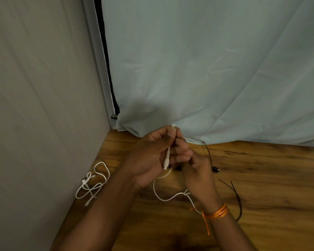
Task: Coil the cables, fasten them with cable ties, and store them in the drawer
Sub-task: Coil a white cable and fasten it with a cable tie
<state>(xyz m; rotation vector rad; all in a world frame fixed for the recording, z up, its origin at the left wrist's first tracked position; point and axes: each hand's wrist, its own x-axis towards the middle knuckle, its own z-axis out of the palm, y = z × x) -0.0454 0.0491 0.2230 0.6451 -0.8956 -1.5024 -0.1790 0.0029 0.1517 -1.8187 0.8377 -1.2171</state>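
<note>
Forearms up close: left hand [149, 158] and right hand [198, 169] both pinch the white cable [166, 158] (plug dangling) above the wooden surface [261, 178].

Cable tangle [92, 183] left; open tabletop [279, 178] right.

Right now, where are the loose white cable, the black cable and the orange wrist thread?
loose white cable [88, 187]: head view, tangled crossing.
black cable [215, 169]: head view, its plug end.
orange wrist thread [217, 212]: head view, wrapped band.

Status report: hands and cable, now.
Left hand and right hand both gripping white cable at plug end; rest trailing uncoiled on table. Also loose: second white cable left, black cable right.
</note>
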